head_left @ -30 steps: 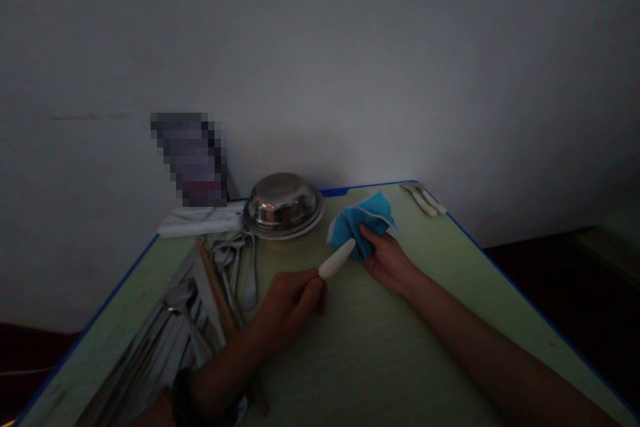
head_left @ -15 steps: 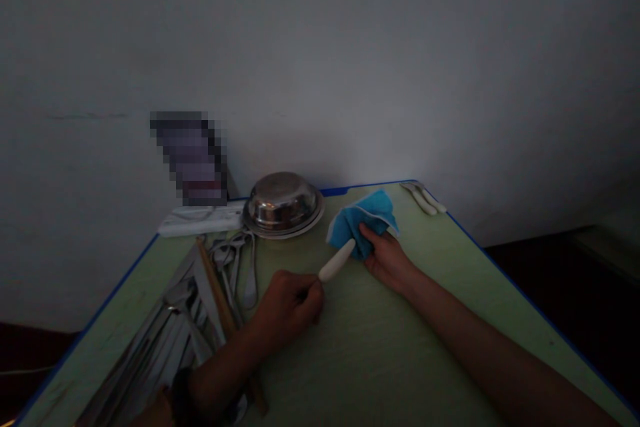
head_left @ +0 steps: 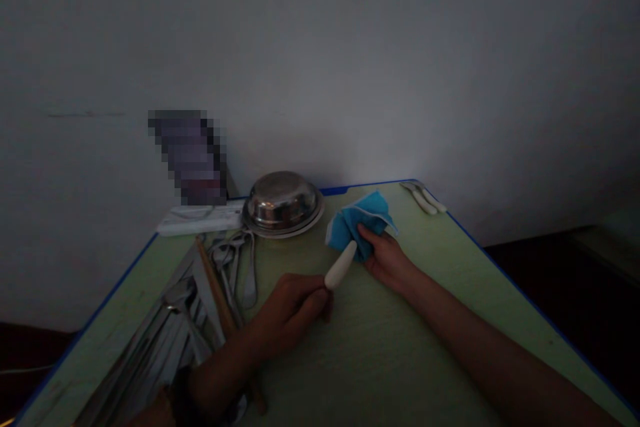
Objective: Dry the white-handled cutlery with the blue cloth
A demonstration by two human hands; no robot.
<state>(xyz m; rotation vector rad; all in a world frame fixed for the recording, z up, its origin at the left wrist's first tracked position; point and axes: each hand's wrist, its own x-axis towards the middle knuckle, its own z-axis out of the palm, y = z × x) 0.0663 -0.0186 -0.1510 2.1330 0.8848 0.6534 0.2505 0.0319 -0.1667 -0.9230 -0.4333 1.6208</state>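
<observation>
A white-handled piece of cutlery is pinched in my left hand, its handle pointing up and to the right. The end inside my fingers is hidden, so its kind does not show. My right hand grips a blue cloth with pale edging, thumb on top and the other fingers mostly hidden. The handle's tip overlaps the cloth's lower edge in view; whether they touch, I cannot tell. Both hands are over the middle of the green table.
Spoons, a wooden stick and other metal cutlery lie at left, partly under my left forearm. Behind are an upturned metal bowl, a white box and a blurred-out upright panel. Two white-handled utensils lie back right.
My left hand has shifted slightly right and turned, and the white handle now stands steeper. The right hand and cloth have hardly moved.
</observation>
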